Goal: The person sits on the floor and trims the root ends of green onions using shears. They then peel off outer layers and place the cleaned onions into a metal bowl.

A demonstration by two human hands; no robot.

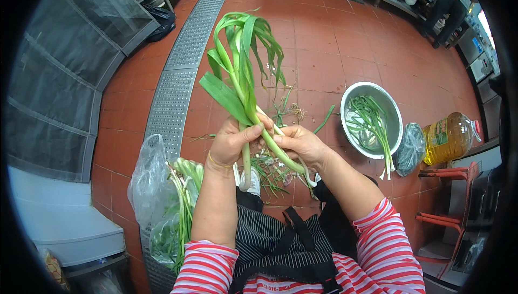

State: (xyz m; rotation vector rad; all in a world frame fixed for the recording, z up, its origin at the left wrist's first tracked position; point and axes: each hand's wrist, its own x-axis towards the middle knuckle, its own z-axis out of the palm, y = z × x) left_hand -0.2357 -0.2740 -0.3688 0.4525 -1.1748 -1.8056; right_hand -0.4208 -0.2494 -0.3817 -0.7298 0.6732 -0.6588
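Note:
My left hand (pixel 234 140) grips several long green stalks (pixel 238 79), garlic greens or leeks, whose broad leaves bend over at the top. Close beside it, my right hand (pixel 299 144) holds the same stalks lower down, its fingertips pinching a thin pale stem. The white stalk ends point down towards me. Root trimmings and leaf scraps (pixel 269 172) lie on the floor beneath my hands. To the right, a metal basin (pixel 346 132) holds thinner green stalks (pixel 374 120), their white ends over its rim. By my left forearm, more green stalks (pixel 184 205) stick out of a clear plastic bag (pixel 147 184).
Right of the basin are a dark plastic bag (pixel 409 148), a large oil bottle (pixel 447 138) and a red metal frame (pixel 445 219). A perforated metal drain cover (pixel 172 91) crosses the tiled floor at left, near a covered rack (pixel 60 79). Another person (pixel 449 6) stands far right.

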